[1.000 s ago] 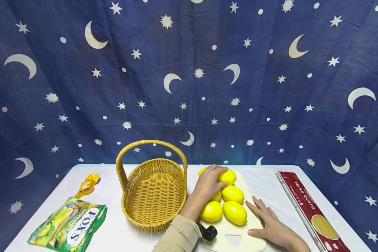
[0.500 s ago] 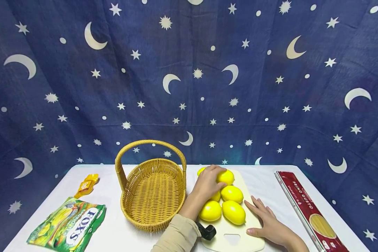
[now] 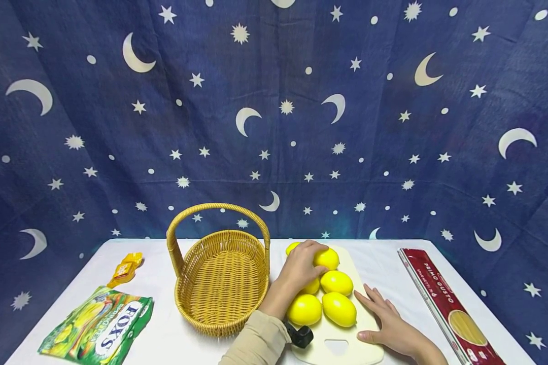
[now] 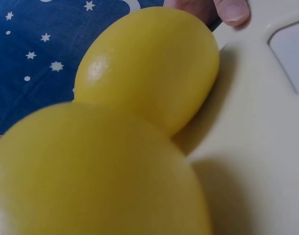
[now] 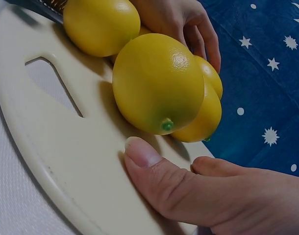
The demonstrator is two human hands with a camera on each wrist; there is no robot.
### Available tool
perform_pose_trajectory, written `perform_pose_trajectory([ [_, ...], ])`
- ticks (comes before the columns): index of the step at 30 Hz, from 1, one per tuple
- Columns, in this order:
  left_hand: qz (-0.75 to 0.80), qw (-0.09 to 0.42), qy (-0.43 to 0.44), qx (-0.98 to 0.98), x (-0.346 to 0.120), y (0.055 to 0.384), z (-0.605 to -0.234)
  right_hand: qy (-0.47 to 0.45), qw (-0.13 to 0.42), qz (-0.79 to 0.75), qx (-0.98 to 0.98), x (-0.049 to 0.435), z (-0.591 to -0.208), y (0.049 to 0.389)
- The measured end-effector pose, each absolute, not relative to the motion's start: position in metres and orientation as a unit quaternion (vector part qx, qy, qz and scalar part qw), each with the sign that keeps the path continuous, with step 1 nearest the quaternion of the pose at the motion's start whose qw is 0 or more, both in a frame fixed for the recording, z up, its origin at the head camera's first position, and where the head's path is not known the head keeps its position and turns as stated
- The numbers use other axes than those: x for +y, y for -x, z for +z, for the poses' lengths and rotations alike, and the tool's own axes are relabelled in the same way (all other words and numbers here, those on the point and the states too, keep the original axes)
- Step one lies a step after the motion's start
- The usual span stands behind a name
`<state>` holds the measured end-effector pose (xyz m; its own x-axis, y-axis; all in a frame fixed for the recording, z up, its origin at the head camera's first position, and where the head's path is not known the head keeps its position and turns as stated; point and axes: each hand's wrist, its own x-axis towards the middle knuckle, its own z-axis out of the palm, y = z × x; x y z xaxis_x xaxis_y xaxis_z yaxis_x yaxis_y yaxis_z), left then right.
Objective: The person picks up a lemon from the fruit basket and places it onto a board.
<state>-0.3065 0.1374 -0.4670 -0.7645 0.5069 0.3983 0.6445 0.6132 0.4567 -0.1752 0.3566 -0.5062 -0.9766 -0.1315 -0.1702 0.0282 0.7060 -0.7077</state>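
Several yellow lemons lie grouped on a cream cutting board. My left hand reaches over the group and grips the far lemon, thumb on its near side and fingers over its back. The palm covers part of the lemons beneath. Two front lemons, the left one and the right one, fill much of the left wrist view. My right hand rests at the board's right edge, fingers spread and holding nothing. In the right wrist view its thumb lies on the board beside a lemon.
A wicker basket with a tall handle stands left of the board, close to my left forearm. A green Fox's bag and an orange wrapped packet lie at far left. A red spaghetti pack lies at right, before a blue curtain.
Both hands keep their places on the lemon and the board. The head view has shifted very slightly; the objects stay where they were.
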Motion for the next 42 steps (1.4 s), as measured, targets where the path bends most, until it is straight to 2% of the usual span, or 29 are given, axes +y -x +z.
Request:
perform_pose_trajectory([
  [10, -0.287, 0.119, 0.335, -0.89, 0.1369, 0.3056, -0.4665, 0.02, 0.108, -0.379, 0.919, 0.3561, -0.5058, 0.1749],
  [37, -0.259, 0.077, 0.333, -0.904, 0.1381, 0.3023, -0.4622, 0.023, 0.107, -0.373, 0.921, 0.3559, -0.5055, 0.1745],
  [42, -0.246, 0.088, 0.343, -0.902, 0.1381, 0.3026, -0.4625, 0.019, 0.109, -0.371, 0.922, 0.3553, -0.5048, 0.1738],
])
